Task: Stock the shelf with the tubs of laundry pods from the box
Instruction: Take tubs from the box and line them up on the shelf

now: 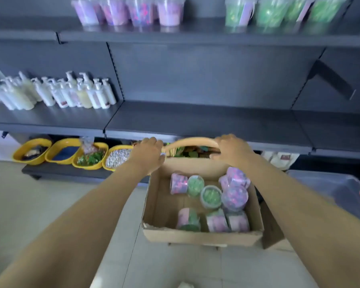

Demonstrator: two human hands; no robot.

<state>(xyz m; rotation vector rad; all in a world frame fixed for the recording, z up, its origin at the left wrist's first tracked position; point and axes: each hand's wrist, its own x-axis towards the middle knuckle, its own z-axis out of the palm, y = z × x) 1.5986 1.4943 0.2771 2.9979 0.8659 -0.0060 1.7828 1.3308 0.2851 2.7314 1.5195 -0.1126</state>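
Observation:
An open cardboard box stands on the floor in front of the shelving, holding several tubs of laundry pods, pink-purple ones and green ones, lying jumbled. My left hand grips the far left end of the box's back flap, and my right hand grips its far right end; the flap is bent upward between them. On the top shelf stand pink tubs at the left and green tubs at the right.
The dark middle shelf carries white pump bottles at its left. Yellow tubs of loose goods line the bottom shelf left of the box. A grey crate sits at the right, and pale floor tiles lie to the left.

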